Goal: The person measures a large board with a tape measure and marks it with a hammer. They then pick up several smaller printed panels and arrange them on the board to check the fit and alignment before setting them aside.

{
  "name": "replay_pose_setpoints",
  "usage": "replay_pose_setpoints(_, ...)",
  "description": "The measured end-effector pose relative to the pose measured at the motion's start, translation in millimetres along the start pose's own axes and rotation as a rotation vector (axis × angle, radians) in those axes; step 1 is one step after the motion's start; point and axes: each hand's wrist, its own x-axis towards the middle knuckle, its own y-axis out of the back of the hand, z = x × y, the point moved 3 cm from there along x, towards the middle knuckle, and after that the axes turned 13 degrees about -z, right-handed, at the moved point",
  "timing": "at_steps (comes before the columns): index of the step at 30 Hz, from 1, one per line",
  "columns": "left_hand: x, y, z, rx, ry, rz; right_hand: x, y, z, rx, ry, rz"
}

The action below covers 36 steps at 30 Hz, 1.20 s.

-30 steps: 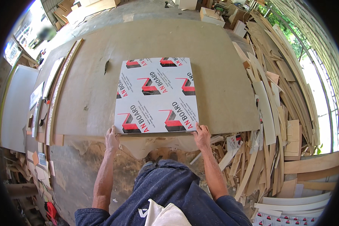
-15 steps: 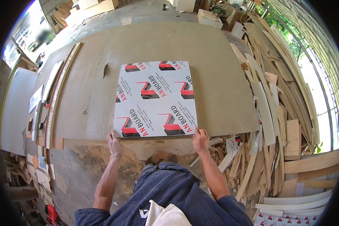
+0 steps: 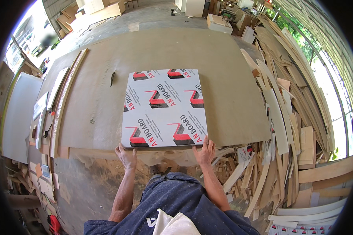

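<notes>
A rectangular panel, its white film printed with red and black marks, lies on a large brown worktable sheet. Its near edge shows some thickness; whether it is one board or a stack I cannot tell. My left hand is at the near left corner, its fingers apart against the edge. At the near right corner is my right hand, thumb spread from the fingers, with fingertips touching the edge. Neither hand is wrapped round the panel.
A long pale strip and narrow boards lie along the table's left side. A small dark tool rests left of the panel. Offcuts are heaped at the right, beside long leaning planks. Cabinets stand at the back.
My right hand has shifted inward, and its thumb has spread along the near edge. My left hand has turned, its fingers wider apart. The whole scene sits slightly lower in view.
</notes>
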Motion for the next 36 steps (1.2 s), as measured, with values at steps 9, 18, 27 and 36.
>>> replay_pose_setpoints(9, 1, 5, -5, -0.034, 0.007, -0.039, -3, -7, 2, 0.025, 0.015, 0.010)
replay_pose_setpoints(18, 3, 2, -11, -0.053, 0.032, -0.035, -3, -8, 3, 0.062, 0.036, 0.045)
replay_pose_setpoints(27, 14, 18, -2, -0.079, 0.136, -0.215, 6, 13, 1, 0.112, -0.013, -0.106)
replay_pose_setpoints(36, 70, 15, -28, -0.447, 0.056, -0.325, 43, 0, 46, 0.539, -0.271, -0.092)
